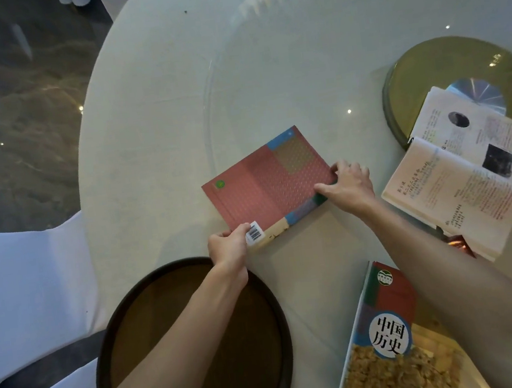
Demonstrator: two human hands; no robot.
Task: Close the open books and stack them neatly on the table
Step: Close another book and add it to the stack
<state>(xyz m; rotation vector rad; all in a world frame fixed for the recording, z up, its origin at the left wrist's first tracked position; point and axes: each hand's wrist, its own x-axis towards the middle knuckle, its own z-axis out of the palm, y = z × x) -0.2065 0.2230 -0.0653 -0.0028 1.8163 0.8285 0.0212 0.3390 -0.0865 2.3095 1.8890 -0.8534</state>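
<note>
A closed red-covered book lies back cover up in the middle of the white round table. My left hand grips its near-left corner by the barcode sticker. My right hand holds its right corner, fingers over the edge. An open book lies to the right, pages up, and partly covers another open book behind it. A closed history textbook lies face up near the front edge, partly under my right forearm.
A dark round tray sits at the near left under my left forearm. A green-gold turntable base with a shiny disc stands at the far right under a glass lazy Susan. A white-covered chair stands at the left.
</note>
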